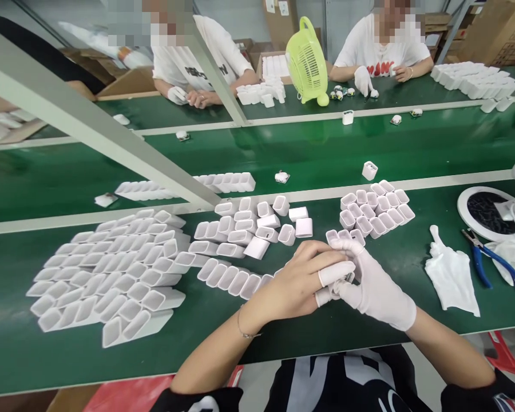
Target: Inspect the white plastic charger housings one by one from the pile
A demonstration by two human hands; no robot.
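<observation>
The left hand, bare except for white cots on its fingertips, and the gloved right hand meet at the near middle of the table; both are curled in narrow and pinch a small white part between them, held just above the table and mostly covered by fingers, so its shape cannot be told. The cots and glove probably keep bare skin off the piece and give a surer grip.

A wide fan of white shells lies to the left, overlapped in rows with open mouths showing, seemingly so that many fit and each lifts off singly; a short row runs up to the left wrist; a looser heap sits just beyond. Far right of the hands a tidy block of upright shells stands apart, likely a separate lot.

On the right, within the gloved hand's reach, lie a spare glove, blue-handled pliers and a round white stand; beyond, a green belt carries a lone shell; two people work at the far side.
</observation>
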